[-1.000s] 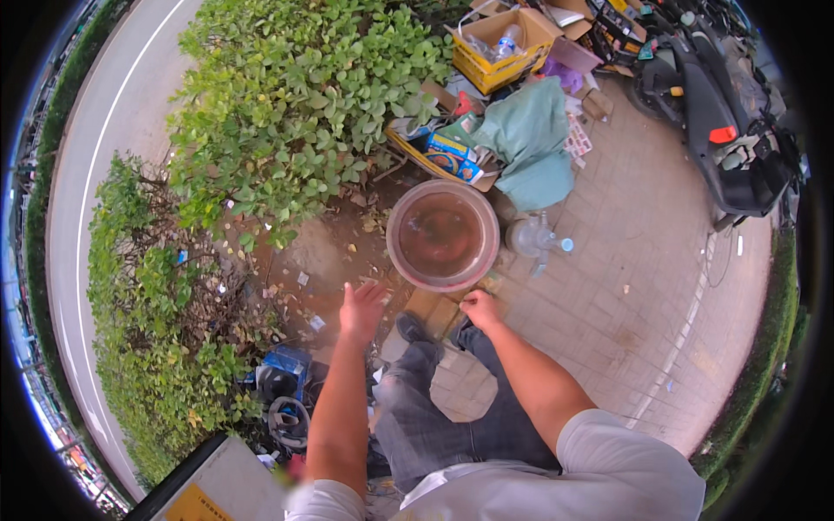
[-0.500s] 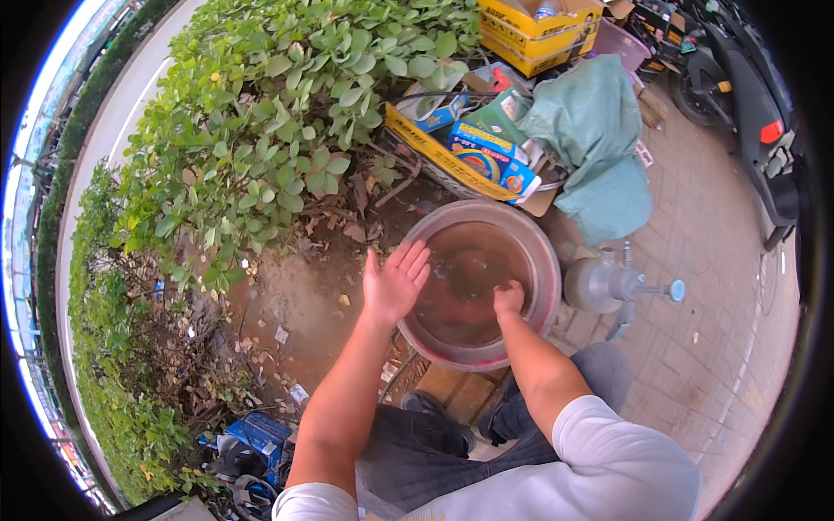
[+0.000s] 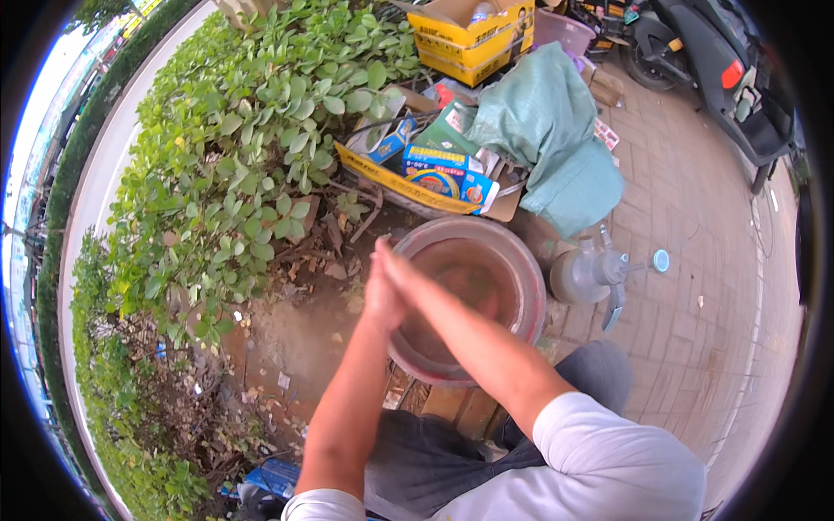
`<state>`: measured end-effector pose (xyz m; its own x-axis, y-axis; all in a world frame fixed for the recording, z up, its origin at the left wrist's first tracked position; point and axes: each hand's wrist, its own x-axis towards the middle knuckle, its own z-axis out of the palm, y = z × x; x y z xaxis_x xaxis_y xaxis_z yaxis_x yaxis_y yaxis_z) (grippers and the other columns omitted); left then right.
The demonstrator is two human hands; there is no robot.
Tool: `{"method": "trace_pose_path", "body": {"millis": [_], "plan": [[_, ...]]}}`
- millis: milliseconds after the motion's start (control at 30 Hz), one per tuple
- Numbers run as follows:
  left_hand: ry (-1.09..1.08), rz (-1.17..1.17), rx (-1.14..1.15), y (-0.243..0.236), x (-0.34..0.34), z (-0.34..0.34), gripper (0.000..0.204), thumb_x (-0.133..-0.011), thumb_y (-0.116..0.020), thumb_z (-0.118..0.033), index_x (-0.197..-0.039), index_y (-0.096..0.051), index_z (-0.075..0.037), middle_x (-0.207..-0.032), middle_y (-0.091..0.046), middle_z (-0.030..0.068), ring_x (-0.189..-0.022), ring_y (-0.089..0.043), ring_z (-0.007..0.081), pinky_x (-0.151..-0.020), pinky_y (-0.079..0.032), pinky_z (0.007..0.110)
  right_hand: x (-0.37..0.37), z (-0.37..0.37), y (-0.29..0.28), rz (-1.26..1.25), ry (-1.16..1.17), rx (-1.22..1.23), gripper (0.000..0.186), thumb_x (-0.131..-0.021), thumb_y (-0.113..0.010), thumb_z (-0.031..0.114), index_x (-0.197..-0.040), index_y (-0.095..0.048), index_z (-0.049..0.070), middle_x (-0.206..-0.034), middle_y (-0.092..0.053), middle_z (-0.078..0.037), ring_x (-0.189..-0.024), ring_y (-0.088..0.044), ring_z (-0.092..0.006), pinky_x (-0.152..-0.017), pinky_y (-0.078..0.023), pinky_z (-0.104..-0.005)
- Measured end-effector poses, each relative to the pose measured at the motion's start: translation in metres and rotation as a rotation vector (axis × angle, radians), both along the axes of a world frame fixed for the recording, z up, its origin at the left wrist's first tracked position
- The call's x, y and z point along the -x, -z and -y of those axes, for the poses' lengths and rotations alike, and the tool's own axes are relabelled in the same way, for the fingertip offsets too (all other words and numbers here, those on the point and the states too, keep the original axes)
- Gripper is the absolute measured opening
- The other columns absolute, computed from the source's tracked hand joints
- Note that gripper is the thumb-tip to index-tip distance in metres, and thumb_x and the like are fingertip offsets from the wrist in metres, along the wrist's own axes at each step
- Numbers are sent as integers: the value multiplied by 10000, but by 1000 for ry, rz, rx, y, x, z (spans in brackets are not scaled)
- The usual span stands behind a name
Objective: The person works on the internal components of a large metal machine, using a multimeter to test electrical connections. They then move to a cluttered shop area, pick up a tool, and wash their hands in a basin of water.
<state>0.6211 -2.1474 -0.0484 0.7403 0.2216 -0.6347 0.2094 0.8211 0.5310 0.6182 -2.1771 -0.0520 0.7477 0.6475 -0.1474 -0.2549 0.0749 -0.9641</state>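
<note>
My left hand (image 3: 379, 300) and my right hand (image 3: 400, 273) meet palm to palm over the left rim of a round, reddish basin (image 3: 530, 317). Fingers on both look stretched out and flat, though they overlap and blur a little. No object shows between the palms, but the space there is hidden. Murky brownish water (image 3: 465, 278) fills the basin, with a reddish patch in it that I cannot make out. My right forearm crosses over the basin and covers part of the water.
A grey pump spray bottle (image 3: 580, 275) stands right of the basin. Beyond lie a carton of flattened packaging (image 3: 439, 178), a green sack (image 3: 543, 130) and a yellow box (image 3: 473, 43). Leafy shrubs (image 3: 234, 139) grow at left; a scooter (image 3: 708, 61) is parked far right.
My right hand has come out of the water and crossed left onto my left hand. The left palm, facing up before, is now turned against it. The view has shifted slightly.
</note>
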Motion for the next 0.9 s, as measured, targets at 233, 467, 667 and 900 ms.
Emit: {"method": "trace_pose_path", "body": {"millis": [233, 467, 667, 900], "plan": [[-23, 61, -54, -3, 10, -12, 564, -907, -341, -502, -1196, -438, -27, -1291, -409, 105, -1207, -353, 247, -1027, -253, 350, -46, -11, -21, -425, 39, 175, 732, -893, -242, 577, -1318, -334, -12, -1322, -387, -216, -1223, -385, -246, -970, -338, -329], [-318, 166, 91, 56, 22, -85, 679, -895, -238, -546, -1328, -272, -24, -1354, -354, 86, -1242, -318, 205, -1031, -240, 357, -12, 12, 50, -194, 54, 89, 526, -849, -507, 436, -1132, -543, -7, -1214, -495, -215, -1155, -453, -272, -986, -319, -339], [-315, 374, 264, 33, 11, -88, 581, -906, -204, -507, -1238, -391, -69, -1279, -449, 68, -1152, -436, 229, -959, -334, 407, -26, 164, 222, 132, 872, 977, 213, -745, -599, 152, -894, -633, 2, -810, -610, -165, -744, -579, -328, -729, -466, -398], [-417, 194, 161, 81, 19, -105, 388, -923, -354, -375, -1162, -453, -85, -1266, -457, 68, -1158, -429, 223, -970, -324, 423, -3, 18, 52, -874, 166, -437, 407, -910, -415, 393, -970, -514, 2, -976, -577, -153, -941, -544, -273, -895, -401, -373]]}}
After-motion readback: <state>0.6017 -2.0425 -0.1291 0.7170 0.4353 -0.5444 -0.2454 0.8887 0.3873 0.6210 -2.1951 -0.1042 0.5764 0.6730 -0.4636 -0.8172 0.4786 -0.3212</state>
